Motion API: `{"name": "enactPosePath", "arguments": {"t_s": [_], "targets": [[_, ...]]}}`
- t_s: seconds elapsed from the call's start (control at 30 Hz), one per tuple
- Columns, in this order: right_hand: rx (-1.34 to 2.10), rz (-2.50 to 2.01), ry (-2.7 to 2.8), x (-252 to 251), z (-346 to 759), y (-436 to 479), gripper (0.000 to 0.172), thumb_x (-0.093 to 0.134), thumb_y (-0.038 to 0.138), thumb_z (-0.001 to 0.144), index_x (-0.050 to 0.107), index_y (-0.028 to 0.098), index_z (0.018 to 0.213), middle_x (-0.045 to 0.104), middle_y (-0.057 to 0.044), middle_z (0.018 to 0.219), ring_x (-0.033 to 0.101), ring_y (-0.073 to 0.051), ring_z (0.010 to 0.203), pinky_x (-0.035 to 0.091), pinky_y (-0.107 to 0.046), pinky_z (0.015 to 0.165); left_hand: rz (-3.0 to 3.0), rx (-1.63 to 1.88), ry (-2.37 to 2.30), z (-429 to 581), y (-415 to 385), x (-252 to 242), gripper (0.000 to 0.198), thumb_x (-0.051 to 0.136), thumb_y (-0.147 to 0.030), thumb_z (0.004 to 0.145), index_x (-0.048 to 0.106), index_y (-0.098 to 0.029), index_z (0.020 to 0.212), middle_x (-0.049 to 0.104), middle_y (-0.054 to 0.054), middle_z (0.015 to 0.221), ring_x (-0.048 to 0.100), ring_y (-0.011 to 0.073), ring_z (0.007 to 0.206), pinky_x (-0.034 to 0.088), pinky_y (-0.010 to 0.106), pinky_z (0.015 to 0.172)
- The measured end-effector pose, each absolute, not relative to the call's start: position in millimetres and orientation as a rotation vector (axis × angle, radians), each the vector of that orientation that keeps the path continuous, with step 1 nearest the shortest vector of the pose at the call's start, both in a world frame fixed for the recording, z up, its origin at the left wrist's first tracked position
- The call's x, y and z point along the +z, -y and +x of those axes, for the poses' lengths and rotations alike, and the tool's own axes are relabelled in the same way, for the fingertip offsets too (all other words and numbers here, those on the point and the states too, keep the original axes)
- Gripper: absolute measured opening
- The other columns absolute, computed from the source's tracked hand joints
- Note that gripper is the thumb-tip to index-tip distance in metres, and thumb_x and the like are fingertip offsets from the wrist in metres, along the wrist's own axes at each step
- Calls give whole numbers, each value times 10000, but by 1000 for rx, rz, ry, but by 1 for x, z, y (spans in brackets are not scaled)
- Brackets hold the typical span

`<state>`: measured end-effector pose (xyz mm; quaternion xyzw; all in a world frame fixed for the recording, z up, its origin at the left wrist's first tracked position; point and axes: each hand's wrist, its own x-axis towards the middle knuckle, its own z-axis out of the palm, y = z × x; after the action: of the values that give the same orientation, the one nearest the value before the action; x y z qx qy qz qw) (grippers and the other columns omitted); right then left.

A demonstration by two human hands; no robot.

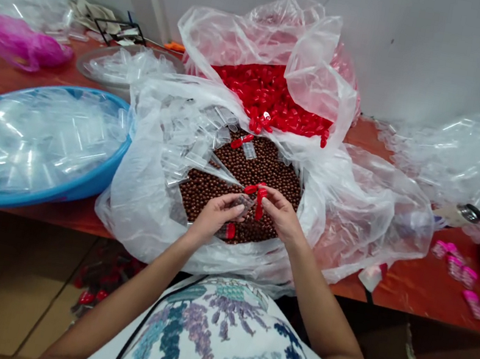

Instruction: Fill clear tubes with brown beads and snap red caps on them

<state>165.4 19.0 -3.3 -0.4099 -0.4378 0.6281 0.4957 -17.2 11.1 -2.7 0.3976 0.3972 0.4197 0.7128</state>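
"Red plastic sits between the thumb and fingers of your right hand (283, 217): one narrow cap (259, 206), held above the brown beads (270, 163)."

"Which way does your cap run?"

"Its long axis runs near to far. Which end is its mouth, I can't tell you."

"And your left hand (215, 213)?"

"Fingers drawn close on one small clear tube (244, 202) with dark contents, just left of your cap. Your fingertips hide part of it, so I can't tell its exact slant. At its far side, one red piece (250, 189) lies crosswise, left to right; whether it joins your cap is unclear."

"What else can you count?"

"On your beads, one red-ended tube (229, 231) lies near your left hand, its red end pointing right. Farther off, one red closure (242, 141) slants, its right end farther. You have one white bag (141, 187) around the beads, one bag of red caps (264, 41) beyond, one blue basin (92, 189) of clear tubes at left, and about five pink caps (454, 267) on the table (423, 298) at right."
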Motion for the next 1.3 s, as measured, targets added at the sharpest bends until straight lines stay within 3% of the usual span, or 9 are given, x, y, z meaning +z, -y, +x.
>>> {"name": "enactPosePath", "arguments": {"t_s": [0.13,0.23,0.33,0.67,0.83,0.9,1.07,1.2,1.3], "targets": [[1424,-1003,961,1,170,-14,294,700,314,712,530,248,943,659,22,877,622,-123,772,526,-250,657,863,942,-902,-18,-4,-3,437,744,-322,662,659,-158,1058,664,69,1020,617,188,864,537,315,743],[1267,-1003,888,4,170,-10,359,694,287,700,508,263,1006,645,25,928,632,-134,829,550,-322,770,811,974,-916,-18,0,-2,406,749,-311,655,665,-155,1021,667,70,984,623,190,851,541,324,742],[1200,-994,852,2,159,-4,299,658,300,735,543,247,1005,646,2,1016,630,-157,940,518,-377,893,782,957,-894,-16,3,-2,395,751,-296,654,667,-150,1011,666,71,966,625,184,835,541,320,741],[1103,-1135,1268,-9,143,23,281,629,339,795,678,263,1062,669,8,1125,594,-186,1098,412,-386,1040,846,920,-822,-9,11,-8,403,749,-279,657,679,-154,1034,679,62,956,619,185,844,529,339,777],[982,-1097,1467,-11,155,25,263,573,333,849,663,280,1090,666,2,1130,603,-184,1085,431,-400,1024,912,858,-805,-15,12,-2,390,745,-282,660,693,-154,1025,687,55,947,627,191,826,523,345,774],[859,-1106,1612,-11,156,27,332,588,349,840,617,278,1163,630,-15,1195,573,-191,1129,412,-401,1040,915,870,-804,-15,12,-1,378,740,-280,664,698,-160,1021,693,47,935,628,188,823,514,322,773],[476,-1061,1948,-19,155,27,715,723,392,707,413,201,1323,529,-125,1268,468,-245,1219,387,-445,1044,881,905,-827,-9,14,-2,367,752,-273,659,700,-147,1000,698,42,890,620,153,765,480,232,703],[392,-1137,1980,-20,152,30,642,661,352,748,376,224,1310,508,-117,1228,475,-248,1184,399,-455,1019,656,917,-839,-3,15,1,418,655,-491,732,686,-116,912,691,80,827,627,167,706,487,255,633],[403,-1187,1982,-17,148,36,627,665,361,723,411,241,1284,426,-112,1282,424,-263,1226,379,-447,1039,458,826,-745,-2,15,6,524,507,-611,784,656,-141,961,684,90,813,639,194,690,503,304,617]]}}
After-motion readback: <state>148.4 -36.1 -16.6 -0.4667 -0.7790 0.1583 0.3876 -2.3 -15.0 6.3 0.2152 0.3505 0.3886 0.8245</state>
